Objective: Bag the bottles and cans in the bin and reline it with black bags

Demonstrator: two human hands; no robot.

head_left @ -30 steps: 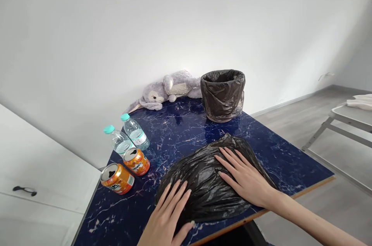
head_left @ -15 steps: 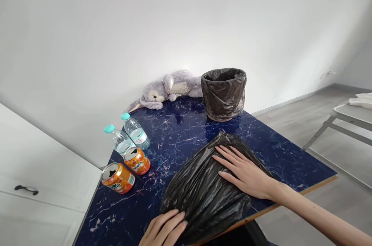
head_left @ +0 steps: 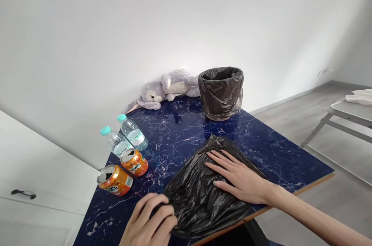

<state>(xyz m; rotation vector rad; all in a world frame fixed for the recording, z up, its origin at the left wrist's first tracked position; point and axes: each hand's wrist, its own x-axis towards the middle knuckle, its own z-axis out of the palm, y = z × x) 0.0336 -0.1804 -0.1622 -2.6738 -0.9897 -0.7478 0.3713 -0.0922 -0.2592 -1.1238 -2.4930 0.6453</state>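
Observation:
A black plastic bag (head_left: pixel 200 195) lies spread and wrinkled on the blue marbled table (head_left: pixel 171 137), near its front edge. My right hand (head_left: pixel 241 180) rests on the bag's right part, palm down with fingers stretched. At the bag's left corner, my left hand (head_left: pixel 152 219) has its fingers curled round a dark bit of the plastic; its thumb is hidden. To the left of the bag stand two opened orange soda cans, the nearer can (head_left: pixel 116 181) and the farther can (head_left: pixel 135 163).
Behind the cans stand two clear water bottles (head_left: pixel 134 134) with turquoise caps. A grey plush rabbit (head_left: pixel 165 89) lies against the wall. The bin (head_left: pixel 221 96), lined with a black bag, stands at the back right. A grey folding chair (head_left: pixel 348 112) is beyond the table.
My left hand has moved left and curled more, drawing the bag's left corner outward. The bag looks flatter. My right hand stays flat on it, slightly shifted left in view.

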